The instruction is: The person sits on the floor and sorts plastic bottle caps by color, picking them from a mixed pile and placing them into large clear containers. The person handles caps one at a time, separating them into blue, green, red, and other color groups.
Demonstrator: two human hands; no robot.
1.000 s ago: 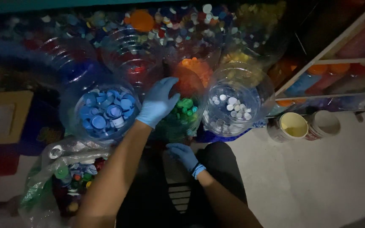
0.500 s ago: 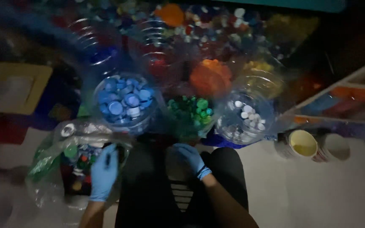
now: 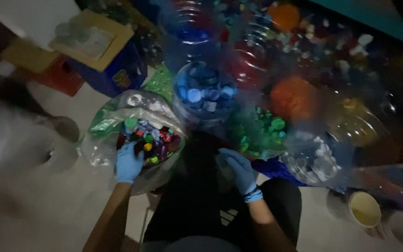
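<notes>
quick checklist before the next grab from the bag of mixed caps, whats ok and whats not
1. Left hand inside the clear bag, on the mixed caps: ok.
2. A cap pinched in the left hand: cannot tell, fingers hide it.
3. Right hand empty, resting at the lap: cannot tell, too dark.
4. Tub of blue caps open at the top: ok.
5. Tub of green caps open, close to the right hand: ok.
6. Sharp view of the caps: not ok, picture is dim and blurred.
</notes>
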